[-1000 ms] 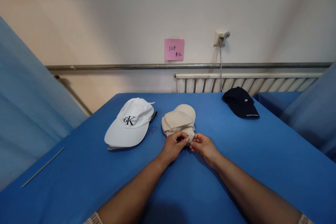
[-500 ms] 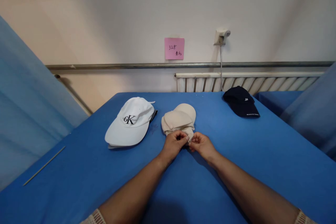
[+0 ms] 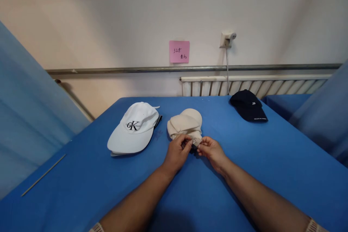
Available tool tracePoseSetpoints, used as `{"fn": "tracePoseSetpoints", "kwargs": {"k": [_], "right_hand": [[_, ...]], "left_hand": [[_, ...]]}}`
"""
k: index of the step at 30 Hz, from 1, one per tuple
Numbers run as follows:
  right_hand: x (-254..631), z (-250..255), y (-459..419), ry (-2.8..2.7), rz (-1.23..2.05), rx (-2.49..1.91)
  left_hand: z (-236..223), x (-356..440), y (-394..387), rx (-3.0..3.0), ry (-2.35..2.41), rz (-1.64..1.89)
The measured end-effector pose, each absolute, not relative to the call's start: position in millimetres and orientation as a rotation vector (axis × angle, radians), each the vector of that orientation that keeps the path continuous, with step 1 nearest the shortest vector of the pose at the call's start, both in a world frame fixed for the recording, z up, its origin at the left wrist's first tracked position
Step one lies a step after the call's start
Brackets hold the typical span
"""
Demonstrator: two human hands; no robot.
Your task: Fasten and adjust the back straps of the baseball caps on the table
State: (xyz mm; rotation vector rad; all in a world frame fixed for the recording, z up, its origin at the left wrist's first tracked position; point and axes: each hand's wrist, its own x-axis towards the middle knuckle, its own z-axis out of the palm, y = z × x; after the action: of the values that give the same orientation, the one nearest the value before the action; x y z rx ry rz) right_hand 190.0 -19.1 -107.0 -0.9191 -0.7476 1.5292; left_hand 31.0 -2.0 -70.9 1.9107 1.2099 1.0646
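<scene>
A beige cap (image 3: 185, 123) lies on the blue-covered table (image 3: 231, 195), its crown crumpled and its rounded brim pointing away from me. At its near edge my left hand (image 3: 178, 150) pinches the fabric between thumb and fingers. My right hand (image 3: 212, 152) grips the same edge from the other side, thumb against forefinger. Between my fingertips shows a small greyish piece with dark marks, too small to read. Dark material sits under the fingers, mostly hidden. To the left rests a white cap (image 3: 136, 127) with black letters, apparently stacked on another. A navy cap (image 3: 248, 105) lies at the back right.
A thin stick (image 3: 43, 175) lies near the table's left edge. Blue curtains (image 3: 24, 116) hang at both sides. Behind the table are a metal rail (image 3: 130, 69), a white radiator (image 3: 252, 83), a plugged-in socket (image 3: 226, 40) and a pink note (image 3: 179, 52).
My fingers have turned the beige cap's near edge, and the small marked piece now shows between them. Both hands stay at about the same place; the view has shifted slightly.
</scene>
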Motion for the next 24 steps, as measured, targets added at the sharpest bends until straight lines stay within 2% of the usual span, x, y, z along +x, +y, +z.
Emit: {"fn": "tracePoseSetpoints", "kwargs": {"k": [9, 16, 24], "right_hand": [[201.7, -105.6, -16.1, -0.555, 1.681, -0.782], [201.6, -107.1, -17.2, -0.533, 1.766, -0.720], [198.9, -107.6, -17.8, -0.557, 1.677, -0.760]], "left_hand": [[-65.6, 23.6, -8.2, 2.268, 1.362, 0.756], [-69.9, 27.7, -5.8, 2.234, 1.262, 0.848], [-61.9, 29.6, -13.0, 2.184, 1.314, 0.869]]}}
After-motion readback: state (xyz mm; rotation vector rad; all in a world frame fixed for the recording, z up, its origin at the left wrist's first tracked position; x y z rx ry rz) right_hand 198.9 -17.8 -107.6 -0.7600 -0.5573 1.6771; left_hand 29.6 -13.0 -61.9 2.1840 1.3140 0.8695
